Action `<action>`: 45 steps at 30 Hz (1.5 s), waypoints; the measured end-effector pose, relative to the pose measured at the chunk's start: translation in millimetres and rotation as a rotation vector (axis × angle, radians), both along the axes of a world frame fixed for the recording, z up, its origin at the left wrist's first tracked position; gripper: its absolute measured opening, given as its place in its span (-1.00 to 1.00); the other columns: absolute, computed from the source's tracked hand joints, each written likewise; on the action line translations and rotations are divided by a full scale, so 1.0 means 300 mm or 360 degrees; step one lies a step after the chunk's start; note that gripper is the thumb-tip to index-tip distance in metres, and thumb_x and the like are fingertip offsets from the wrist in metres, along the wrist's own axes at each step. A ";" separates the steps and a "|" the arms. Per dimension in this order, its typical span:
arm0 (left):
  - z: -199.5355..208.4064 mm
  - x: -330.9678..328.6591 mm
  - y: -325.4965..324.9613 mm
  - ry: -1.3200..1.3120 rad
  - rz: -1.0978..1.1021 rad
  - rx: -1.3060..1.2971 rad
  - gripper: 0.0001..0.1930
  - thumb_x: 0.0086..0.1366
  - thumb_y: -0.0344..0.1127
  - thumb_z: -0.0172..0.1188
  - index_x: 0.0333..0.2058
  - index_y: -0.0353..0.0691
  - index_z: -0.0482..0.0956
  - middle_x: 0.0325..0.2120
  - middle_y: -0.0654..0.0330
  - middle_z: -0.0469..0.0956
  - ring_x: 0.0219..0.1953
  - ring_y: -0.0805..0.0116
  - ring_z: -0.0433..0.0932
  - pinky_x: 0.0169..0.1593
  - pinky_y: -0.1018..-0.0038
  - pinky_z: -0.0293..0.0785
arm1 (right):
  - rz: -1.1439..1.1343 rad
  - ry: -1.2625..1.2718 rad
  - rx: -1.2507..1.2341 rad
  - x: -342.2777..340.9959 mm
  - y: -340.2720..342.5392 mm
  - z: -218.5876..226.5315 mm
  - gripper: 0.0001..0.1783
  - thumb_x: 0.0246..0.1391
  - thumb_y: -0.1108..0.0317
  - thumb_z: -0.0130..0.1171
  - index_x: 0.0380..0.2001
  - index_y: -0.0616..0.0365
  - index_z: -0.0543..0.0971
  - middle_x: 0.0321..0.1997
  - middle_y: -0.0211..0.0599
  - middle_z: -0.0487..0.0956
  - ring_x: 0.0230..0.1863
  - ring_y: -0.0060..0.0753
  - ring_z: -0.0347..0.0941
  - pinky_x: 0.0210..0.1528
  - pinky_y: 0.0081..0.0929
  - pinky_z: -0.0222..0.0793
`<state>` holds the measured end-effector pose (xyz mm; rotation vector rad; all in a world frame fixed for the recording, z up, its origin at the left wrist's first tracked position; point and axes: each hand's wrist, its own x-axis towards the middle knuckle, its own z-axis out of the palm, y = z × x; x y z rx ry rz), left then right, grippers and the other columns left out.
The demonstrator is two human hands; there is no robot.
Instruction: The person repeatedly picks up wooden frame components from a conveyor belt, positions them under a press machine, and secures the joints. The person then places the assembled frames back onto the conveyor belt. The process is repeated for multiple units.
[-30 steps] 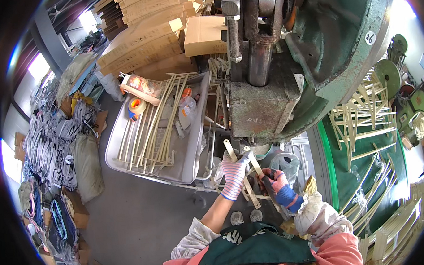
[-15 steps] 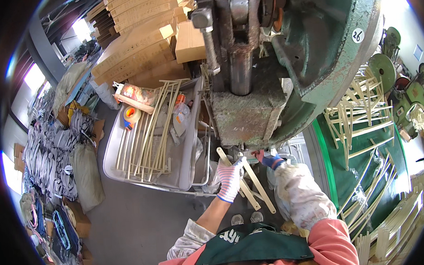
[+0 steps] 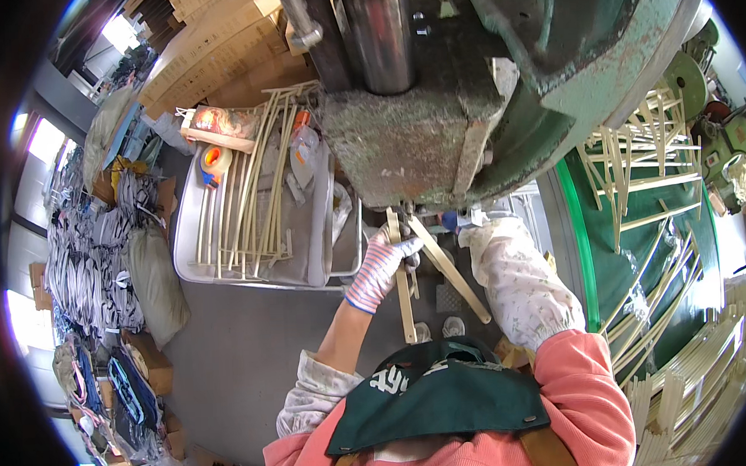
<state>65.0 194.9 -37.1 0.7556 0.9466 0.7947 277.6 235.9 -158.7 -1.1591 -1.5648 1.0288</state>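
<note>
My left hand point(image 3: 380, 270), in a striped white glove, is closed round a flat cream-coloured strip point(image 3: 406, 306) with holes near its ends. This strip hangs almost straight down in front of the green press point(image 3: 406, 136). A second cream strip point(image 3: 454, 273) slants down to the right, its upper end under the press head beside my left fingertips. The two strips form a narrow upside-down V. My right hand point(image 3: 452, 221) is at the underside of the press head, mostly hidden; a bit of blue glove shows beyond the pale sleeve, and its fingers cannot be seen.
At left stands a white tub point(image 3: 186, 249) holding long strips, a tape roll point(image 3: 215, 161) and a plastic bag. Cardboard boxes point(image 3: 207, 61) are stacked behind it. At right, a green-topped table point(image 3: 586, 257) carries many loose strips. Bundled grey material point(image 3: 92, 278) lines the far left.
The view has shifted, so the press looks larger and nearer. The left strip has swung from a slant to nearly upright, and the strips' lower ends are farther apart. My right fingers have become hidden.
</note>
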 end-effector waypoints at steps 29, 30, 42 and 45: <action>-0.107 -0.187 -0.199 -0.1036 0.0556 0.0011 -0.69 0.18 -0.44 0.07 -0.09 -0.23 0.31 -0.09 0.02 0.41 -0.02 0.05 0.42 0.07 0.13 0.31 | -0.0064 -0.1472 0.0616 -0.197 -0.331 0.425 -0.55 -0.12 0.19 0.09 -0.08 0.02 0.44 -0.26 -0.22 0.45 -0.12 -0.10 0.35 -0.09 -0.20 0.33; -0.095 -0.197 -0.215 -0.0987 0.0561 -0.0137 -0.68 0.18 -0.43 0.07 -0.07 -0.23 0.31 -0.10 0.03 0.40 -0.03 0.10 0.42 0.06 0.20 0.32 | 0.0063 -0.1791 0.0861 -0.218 -0.401 0.422 -0.52 -0.13 0.14 0.09 -0.07 0.01 0.44 -0.29 -0.28 0.43 -0.10 -0.13 0.33 -0.06 -0.18 0.31; 0.187 -0.402 -0.230 0.0729 -0.1234 0.1393 -0.64 0.26 -0.23 0.06 -0.05 -0.32 0.42 -0.23 0.02 0.52 -0.24 0.27 0.49 -0.10 0.43 0.39 | 0.0866 -0.1175 0.1069 -0.232 -0.469 0.294 -0.47 -0.17 0.27 -0.02 -0.03 0.14 0.42 0.08 -0.06 0.32 0.12 -0.03 0.23 0.12 -0.18 0.22; 0.061 -0.388 -0.234 0.0665 -0.1307 0.1182 -0.61 0.31 -0.17 0.01 0.02 -0.28 0.39 -0.09 0.15 0.47 -0.06 0.37 0.42 0.06 0.45 0.29 | 0.0686 -0.0962 0.1033 -0.270 -0.455 0.318 -0.49 -0.27 0.32 0.07 -0.12 0.19 0.46 -0.06 -0.06 0.41 0.04 0.00 0.30 0.09 -0.19 0.27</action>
